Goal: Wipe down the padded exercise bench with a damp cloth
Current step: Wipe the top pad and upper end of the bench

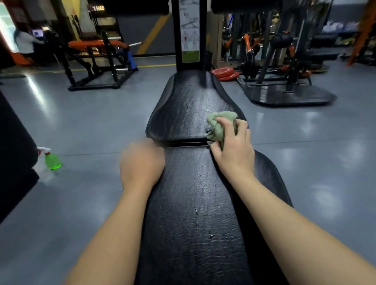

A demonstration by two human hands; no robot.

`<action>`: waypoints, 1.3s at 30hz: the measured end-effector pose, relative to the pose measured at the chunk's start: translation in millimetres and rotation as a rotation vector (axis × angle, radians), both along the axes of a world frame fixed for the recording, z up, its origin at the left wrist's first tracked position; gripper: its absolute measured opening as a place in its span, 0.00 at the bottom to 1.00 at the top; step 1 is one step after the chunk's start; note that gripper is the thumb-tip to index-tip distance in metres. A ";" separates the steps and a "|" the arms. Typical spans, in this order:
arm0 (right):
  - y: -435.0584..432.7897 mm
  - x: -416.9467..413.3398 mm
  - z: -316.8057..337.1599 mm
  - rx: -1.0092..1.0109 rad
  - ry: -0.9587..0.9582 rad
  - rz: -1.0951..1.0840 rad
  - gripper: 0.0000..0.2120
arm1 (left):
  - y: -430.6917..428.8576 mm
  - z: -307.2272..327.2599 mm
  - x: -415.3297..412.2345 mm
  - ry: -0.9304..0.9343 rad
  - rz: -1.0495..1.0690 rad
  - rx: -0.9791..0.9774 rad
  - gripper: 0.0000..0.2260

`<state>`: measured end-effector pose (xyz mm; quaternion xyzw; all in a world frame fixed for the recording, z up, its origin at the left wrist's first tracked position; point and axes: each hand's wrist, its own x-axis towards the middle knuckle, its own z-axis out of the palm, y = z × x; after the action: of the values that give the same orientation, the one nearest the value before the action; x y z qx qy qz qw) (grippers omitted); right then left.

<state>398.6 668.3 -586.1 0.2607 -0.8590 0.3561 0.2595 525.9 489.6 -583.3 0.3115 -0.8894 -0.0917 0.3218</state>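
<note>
The black padded bench (187, 201) runs from the bottom of the view up the middle, with a seam between its long pad and the far seat pad. Water droplets glisten on the near pad. My right hand (234, 149) grips a bunched green cloth (220, 122) at the seam, on the bench's right side. My left hand (141, 165) is blurred and rests at the bench's left edge beside the seam; its fingers are too blurred to read.
A green spray bottle (51, 160) stands on the grey floor to the left. Red weight plates (225, 73) lie beyond the bench on the right. The bench's upright post (188, 28) rises at the far end. Gym machines stand left and right; a person sits far left.
</note>
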 end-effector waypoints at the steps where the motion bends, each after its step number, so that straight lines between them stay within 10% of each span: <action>1: 0.0 -0.2 -0.6 0.002 -0.001 0.010 0.26 | -2.1 -1.7 -1.0 -0.009 0.004 0.014 0.10; 15: 7.9 14.8 9.4 -0.124 -0.075 0.186 0.34 | 8.2 7.7 8.7 -0.101 0.022 0.076 0.08; 23: 5.9 11.7 -1.1 -0.074 0.206 0.316 0.37 | 2.8 -4.2 10.3 -0.010 0.021 0.013 0.10; 39: -1.1 7.2 -0.1 0.062 0.360 0.262 0.22 | -0.8 -19.7 9.7 0.266 0.139 0.003 0.03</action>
<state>405.8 667.3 -586.2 0.4373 -0.7683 0.3077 0.3520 535.6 488.8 -603.0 0.3579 -0.8151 -0.1109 0.4417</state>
